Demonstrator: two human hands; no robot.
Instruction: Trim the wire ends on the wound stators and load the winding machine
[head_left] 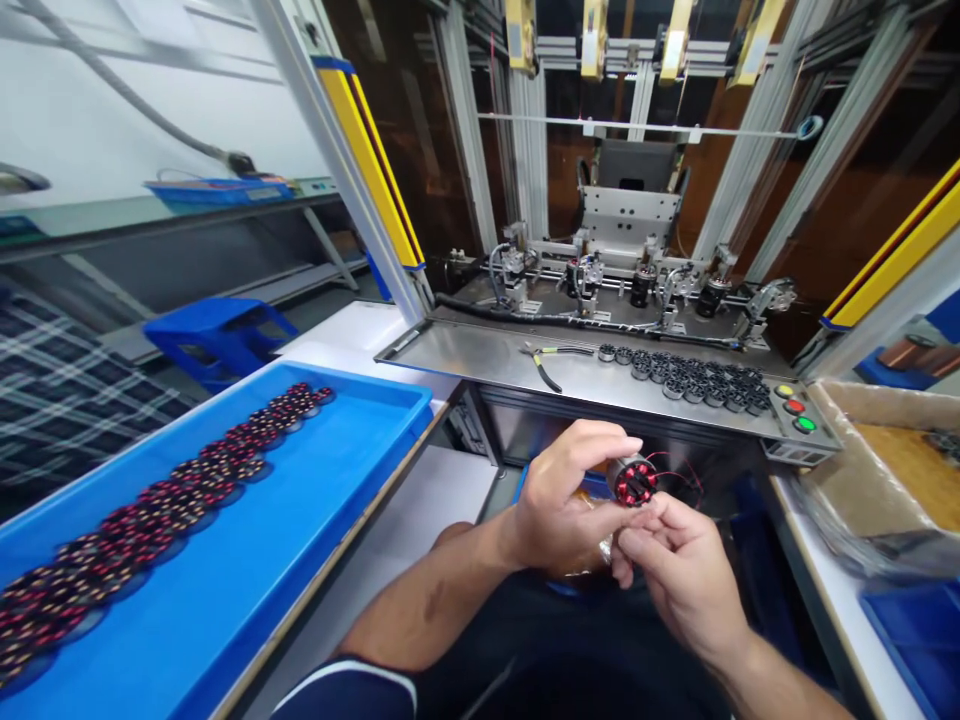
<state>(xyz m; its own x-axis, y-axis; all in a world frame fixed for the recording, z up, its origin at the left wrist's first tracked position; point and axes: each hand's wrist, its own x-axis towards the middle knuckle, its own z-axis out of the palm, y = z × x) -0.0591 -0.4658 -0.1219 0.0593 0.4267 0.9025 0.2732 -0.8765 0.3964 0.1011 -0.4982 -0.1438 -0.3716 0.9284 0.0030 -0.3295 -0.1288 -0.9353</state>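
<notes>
My left hand point(574, 495) is wrapped round a small round motor stator point(634, 481) with red copper windings, its wound face turned toward the right. Thin red wires loop out behind it. Just below and to the right, my right hand point(679, 560) has its fingertips pinched together at the stator's lower edge; whatever they hold is too small to make out. Beyond the hands, a steel ledge point(480, 358) carries pliers point(551, 362) with green and black handles and a cluster of black stator cores point(694, 380).
At the left, a blue tray point(330, 500) holds many wound stators point(150, 520). A winding machine point(630, 215) stands ahead behind the ledge. Buttons point(795, 407) and a lined box point(892, 450) are on the right. A blue stool point(217, 335) and a person's plaid sleeve point(75, 390) are at left.
</notes>
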